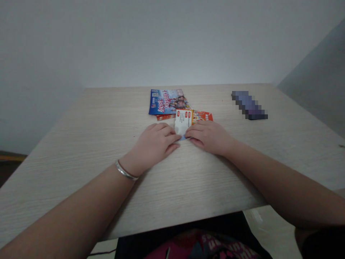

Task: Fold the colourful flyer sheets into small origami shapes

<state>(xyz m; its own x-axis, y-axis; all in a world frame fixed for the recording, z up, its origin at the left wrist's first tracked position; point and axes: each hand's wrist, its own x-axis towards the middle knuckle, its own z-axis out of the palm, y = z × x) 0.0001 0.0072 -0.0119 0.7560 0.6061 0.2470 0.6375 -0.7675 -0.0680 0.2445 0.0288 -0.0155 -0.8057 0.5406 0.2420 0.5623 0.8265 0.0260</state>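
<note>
A small printed leaflet (pixel 183 121), white with red labels, lies in front of me with a narrow bluish strip along its near edge. The fingers of my left hand (pixel 158 142) are closed on its near left corner. On the opposite corner my right hand (pixel 209 137) is closed too, thumb low and fingertips over the paper. Part of the leaflet is hidden under my fingers. Just behind it, an orange-red printed sheet (pixel 206 116) sticks out on the right, partly covered. A blue leaflet (pixel 164 102) with large lettering lies farther back, on top of other red-edged papers.
The pale wood-grain table (pixel 107 108) reaches to a plain wall (pixel 172 43) at the back. Toward the far right lies a dark flat rectangular object (pixel 248 104), blurred into blocks. The table's near edge runs just above my lap.
</note>
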